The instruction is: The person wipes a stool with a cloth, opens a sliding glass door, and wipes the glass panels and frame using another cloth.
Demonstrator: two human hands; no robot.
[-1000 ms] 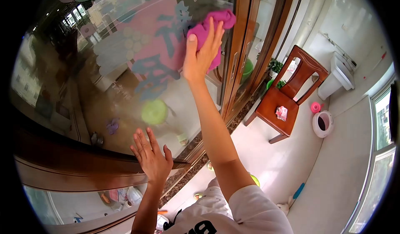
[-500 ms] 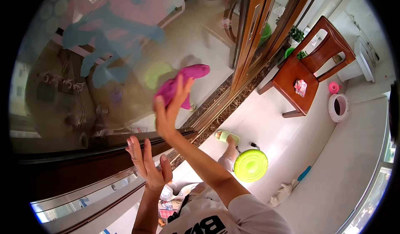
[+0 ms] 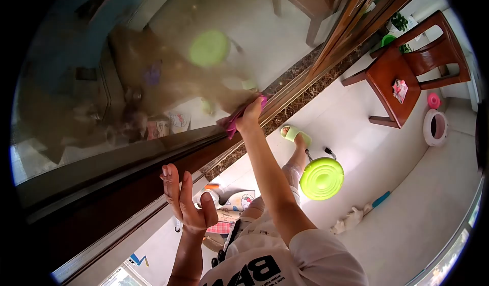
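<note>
My right hand point(image 3: 250, 117) has its fingers wrapped on a magenta cloth point(image 3: 235, 123). The cloth is pressed at the bottom edge of a glass door pane point(image 3: 168, 46), close to its dark wooden frame point(image 3: 122, 181). Parts of the cloth stick out on both sides of my fingers. My left hand point(image 3: 188, 199) is raised in front of the lower door frame, fingers spread and holding nothing; I cannot tell whether it touches the frame. Reflections of a stool and a chair show in the glass.
A lime-green round stool point(image 3: 322, 179) stands beside my leg. Farther right are a brown wooden chair point(image 3: 395, 82) with a pink-and-white packet point(image 3: 400, 90) on it, and a white ring-shaped object point(image 3: 435, 127). A white cat-like shape point(image 3: 352, 219) lies near the wall.
My right hand has moved the cloth from higher on the glass down and right to the pane's bottom edge. My left hand has stayed open. The head view has shifted.
</note>
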